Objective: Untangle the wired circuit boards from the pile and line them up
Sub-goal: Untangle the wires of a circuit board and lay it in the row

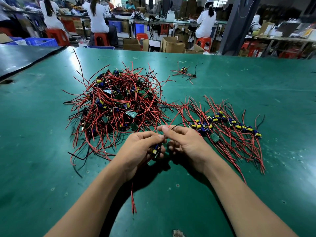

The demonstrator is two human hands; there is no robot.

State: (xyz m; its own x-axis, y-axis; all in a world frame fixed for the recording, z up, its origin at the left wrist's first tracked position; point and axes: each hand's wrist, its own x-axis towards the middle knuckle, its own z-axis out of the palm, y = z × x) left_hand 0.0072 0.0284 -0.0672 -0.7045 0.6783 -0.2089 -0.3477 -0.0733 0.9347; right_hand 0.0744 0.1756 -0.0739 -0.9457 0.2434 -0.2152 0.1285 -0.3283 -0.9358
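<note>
Head view of the sorting bench [256,79], as I read it from my remote station. To my left lies the pile [118,103], a dense tangle of red and black leads with many green boards buried in it. To my right, the lined-up row [225,124] shows boards set side by side with their leads fanned out roughly parallel. A small stray cluster [184,71] sits apart at the far side. I judge the task well short of halfway, since the pile holds far more boards than the row. Between the two heaps, just above the bench, my left hand [143,151] curls its fingers round a single circuit board [156,150], whose yellow capacitor faces up, and two red leads [133,199] trail below that wrist. My right hand [184,142] pinches that board's wires [176,115] between thumb and forefinger, and they run up towards the row. Both forearms converge, the hands nearly touching.
</note>
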